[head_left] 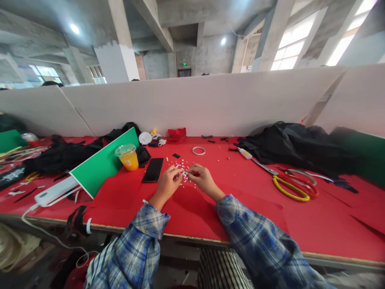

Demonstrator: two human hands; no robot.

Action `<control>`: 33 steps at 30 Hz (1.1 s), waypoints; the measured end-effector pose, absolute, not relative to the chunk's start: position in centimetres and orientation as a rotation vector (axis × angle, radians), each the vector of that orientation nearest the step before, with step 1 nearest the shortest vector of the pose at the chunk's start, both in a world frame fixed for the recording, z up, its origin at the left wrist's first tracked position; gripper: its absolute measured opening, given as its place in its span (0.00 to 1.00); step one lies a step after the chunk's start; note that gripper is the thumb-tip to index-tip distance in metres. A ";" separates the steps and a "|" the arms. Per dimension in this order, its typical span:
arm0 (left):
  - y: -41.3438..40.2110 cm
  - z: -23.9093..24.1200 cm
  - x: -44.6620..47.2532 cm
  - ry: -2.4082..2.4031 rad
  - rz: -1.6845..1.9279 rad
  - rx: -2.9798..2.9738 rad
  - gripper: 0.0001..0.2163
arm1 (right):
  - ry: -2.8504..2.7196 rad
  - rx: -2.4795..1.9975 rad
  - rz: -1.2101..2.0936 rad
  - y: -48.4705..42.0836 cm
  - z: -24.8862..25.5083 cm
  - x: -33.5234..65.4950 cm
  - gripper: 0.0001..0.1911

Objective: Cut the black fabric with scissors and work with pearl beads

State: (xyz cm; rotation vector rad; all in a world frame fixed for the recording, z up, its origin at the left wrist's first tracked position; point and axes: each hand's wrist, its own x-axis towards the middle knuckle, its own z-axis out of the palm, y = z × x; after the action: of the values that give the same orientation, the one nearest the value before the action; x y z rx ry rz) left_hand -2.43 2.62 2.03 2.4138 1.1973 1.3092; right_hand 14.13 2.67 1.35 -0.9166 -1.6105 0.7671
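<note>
My left hand and my right hand meet over the middle of the red tabletop, fingertips pinched almost together. Between them is a small white piece, too small to name; both hands appear closed on it. Around and beneath my fingers lie many scattered tiny white bead-like pieces. A black phone rests just left of my left hand. Beyond my fingers sits a white ring, perhaps a roll of tape, lying flat.
A cup of orange drink stands at the left by a tilted green board. Large scissors with yellow and red handles lie right, near a glue bottle. Black cloth is heaped behind. A pale partition closes the back.
</note>
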 end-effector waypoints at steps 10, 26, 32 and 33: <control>2.6 2.4 -2.7 1.226 1.203 2.350 0.02 | -1.780 -0.878 0.646 2.0 0.9 13.6 0.04; 2.4 3.9 -3.3 0.873 1.133 1.589 0.11 | -1.570 -0.804 0.914 1.7 2.0 13.8 0.05; 2.6 3.5 -2.9 0.834 1.157 1.401 0.12 | -1.528 -0.773 0.968 1.8 2.1 14.0 0.05; 2.6 3.4 -2.8 0.828 1.166 1.371 0.12 | -1.523 -0.769 0.971 1.9 2.1 14.0 0.05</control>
State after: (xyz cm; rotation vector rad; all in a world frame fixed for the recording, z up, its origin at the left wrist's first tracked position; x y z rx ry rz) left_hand -2.80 2.60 3.37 1.3708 0.8275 1.1661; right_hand 13.98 1.85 2.12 -0.7691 -1.5234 0.9705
